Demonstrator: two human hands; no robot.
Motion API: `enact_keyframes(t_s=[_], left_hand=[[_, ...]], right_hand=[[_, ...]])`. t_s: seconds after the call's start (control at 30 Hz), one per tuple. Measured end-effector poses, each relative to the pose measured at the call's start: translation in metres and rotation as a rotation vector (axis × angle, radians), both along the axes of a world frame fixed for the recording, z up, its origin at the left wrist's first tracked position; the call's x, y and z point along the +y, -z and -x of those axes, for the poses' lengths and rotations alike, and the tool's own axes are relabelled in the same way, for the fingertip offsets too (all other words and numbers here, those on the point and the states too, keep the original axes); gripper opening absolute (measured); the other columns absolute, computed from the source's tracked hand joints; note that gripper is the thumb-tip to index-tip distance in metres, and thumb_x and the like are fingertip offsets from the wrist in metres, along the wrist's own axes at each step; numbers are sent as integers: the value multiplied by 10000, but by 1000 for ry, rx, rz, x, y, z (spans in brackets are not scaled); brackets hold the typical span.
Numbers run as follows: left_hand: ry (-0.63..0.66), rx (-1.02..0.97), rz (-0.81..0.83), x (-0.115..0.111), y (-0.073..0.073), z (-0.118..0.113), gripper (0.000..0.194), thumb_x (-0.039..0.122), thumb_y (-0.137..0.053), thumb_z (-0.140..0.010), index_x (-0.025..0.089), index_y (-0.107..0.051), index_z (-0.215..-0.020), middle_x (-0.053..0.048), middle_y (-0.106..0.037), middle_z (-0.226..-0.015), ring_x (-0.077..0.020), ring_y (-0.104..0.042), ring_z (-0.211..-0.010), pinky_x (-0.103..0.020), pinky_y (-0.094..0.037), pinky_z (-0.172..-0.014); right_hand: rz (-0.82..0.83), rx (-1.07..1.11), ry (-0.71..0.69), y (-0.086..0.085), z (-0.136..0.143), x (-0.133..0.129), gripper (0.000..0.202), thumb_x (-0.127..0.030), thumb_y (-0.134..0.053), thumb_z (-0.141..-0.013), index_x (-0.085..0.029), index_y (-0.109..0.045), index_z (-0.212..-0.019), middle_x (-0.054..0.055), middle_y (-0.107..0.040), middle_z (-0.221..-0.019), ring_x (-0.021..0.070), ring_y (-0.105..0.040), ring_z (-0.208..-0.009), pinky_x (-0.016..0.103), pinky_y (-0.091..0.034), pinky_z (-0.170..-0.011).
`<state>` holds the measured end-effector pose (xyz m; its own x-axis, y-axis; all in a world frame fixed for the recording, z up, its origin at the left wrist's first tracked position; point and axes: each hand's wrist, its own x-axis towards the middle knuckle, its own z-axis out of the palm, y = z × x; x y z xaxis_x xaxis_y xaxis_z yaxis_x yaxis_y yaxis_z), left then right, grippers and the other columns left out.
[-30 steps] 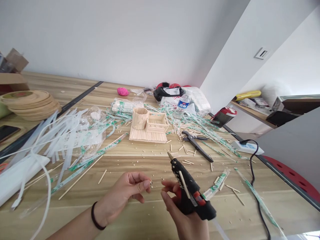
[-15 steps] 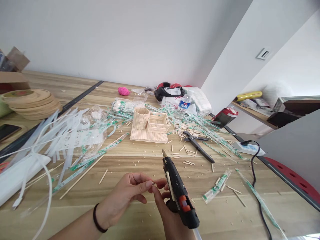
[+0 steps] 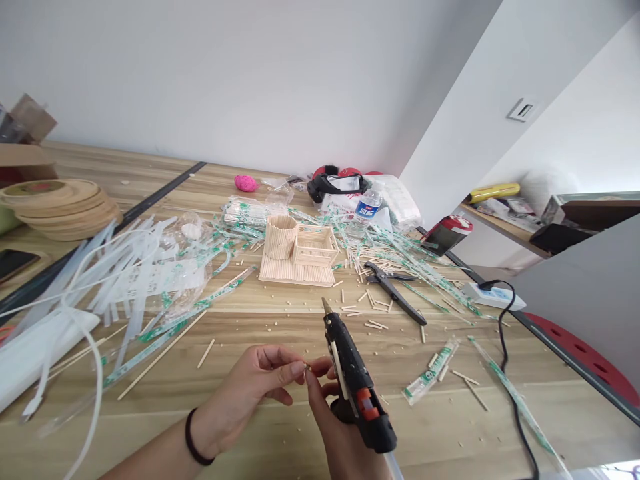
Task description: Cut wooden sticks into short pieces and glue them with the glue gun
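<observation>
My right hand (image 3: pixel 327 420) is wrapped around a black hot glue gun (image 3: pixel 353 363), its nozzle pointing away from me. The thumb and forefinger of that hand also meet my left hand (image 3: pixel 257 387) at the fingertips. My left hand pinches something tiny there, too small to make out. Beyond the nozzle stands a model of wooden sticks: a flat stick base (image 3: pixel 295 275) bears a round stick cylinder (image 3: pixel 281 239) and, to its right, an open rectangular stick frame (image 3: pixel 316 248). Neither hand touches the model.
Black-handled cutters (image 3: pixel 400 298) lie right of the model among short cut sticks. Clear wrappers with green print (image 3: pixel 433 373) are strewn about. A white cable (image 3: pixel 97 373) and plastic strips lie left. A water bottle (image 3: pixel 369 205) stands behind; a power strip (image 3: pixel 493 295) sits at right.
The view has shifted very slightly. Both hands stay together at the fingertips, with the glue gun held in nearly the same place.
</observation>
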<state>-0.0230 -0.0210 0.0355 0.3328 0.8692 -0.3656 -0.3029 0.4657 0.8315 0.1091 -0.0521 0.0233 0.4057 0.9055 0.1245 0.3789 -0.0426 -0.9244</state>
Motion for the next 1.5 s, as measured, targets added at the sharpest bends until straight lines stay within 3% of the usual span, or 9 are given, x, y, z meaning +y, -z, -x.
enact_keyframes(t_s=[0.4,0.57,0.73,0.83,1.03,1.23,1.3,1.4,1.5], left_hand=[[-65,49,-10,1,2,3,178,336,-810,-676,179,-734,-711,0,-657,-684,-120,-571,-678,-176,-462,-554],[-67,77,0,2,0,7,157,339,-796,-699,197,-736,-733,3,-667,-724,-125,-577,-738,-164,-465,-564],[-42,101,24,1,-2,8,161,355,-799,-691,213,-737,-734,10,-677,-743,-132,-576,-762,-172,-477,-589],[-32,102,36,2,0,7,181,372,-807,-672,216,-738,-733,14,-677,-738,-134,-575,-759,-177,-479,-596],[-31,116,53,3,2,7,207,392,-813,-654,217,-738,-736,14,-678,-739,-137,-577,-755,-185,-477,-596],[-16,110,51,4,2,6,198,389,-810,-660,219,-737,-731,17,-676,-734,-133,-571,-759,-181,-470,-599],[-8,108,45,4,2,6,189,383,-805,-671,216,-734,-727,16,-673,-732,-133,-566,-754,-183,-468,-599],[2,109,39,3,2,6,180,371,-798,-685,212,-730,-734,15,-666,-730,-132,-560,-749,-184,-462,-597],[21,117,19,2,3,6,169,362,-781,-709,208,-720,-737,17,-655,-724,-128,-551,-741,-184,-454,-600]], right_hand=[[81,64,82,-3,-15,1,221,-411,-674,-687,-207,-638,-762,18,-662,-737,167,-585,-565,273,-456,-525],[141,21,240,8,-56,4,276,-414,-639,-665,-201,-671,-837,40,-698,-841,177,-608,-576,292,-461,-563],[125,18,269,24,-106,-3,287,-390,-579,-686,-214,-667,-894,74,-735,-962,246,-654,-765,355,-464,-742],[99,68,304,30,-120,-7,251,-420,-619,-677,-222,-636,-831,77,-731,-985,248,-643,-792,341,-452,-715],[119,51,297,30,-126,-9,239,-408,-665,-655,-205,-639,-779,18,-663,-728,209,-573,-662,327,-408,-657],[147,37,318,27,-124,-11,231,-276,-604,-652,-200,-680,-856,1,-654,-728,152,-484,-555,296,-365,-554],[130,78,293,26,-121,-11,309,-285,-594,-657,-196,-690,-937,14,-689,-793,122,-450,-494,279,-363,-503],[87,205,238,23,-115,-9,427,-356,-617,-672,-179,-674,-1057,92,-707,-1085,69,-388,-396,266,-346,-410],[94,280,225,18,-108,-7,448,-437,-700,-653,-156,-682,-1002,129,-713,-1077,46,-350,-343,250,-293,-339]])
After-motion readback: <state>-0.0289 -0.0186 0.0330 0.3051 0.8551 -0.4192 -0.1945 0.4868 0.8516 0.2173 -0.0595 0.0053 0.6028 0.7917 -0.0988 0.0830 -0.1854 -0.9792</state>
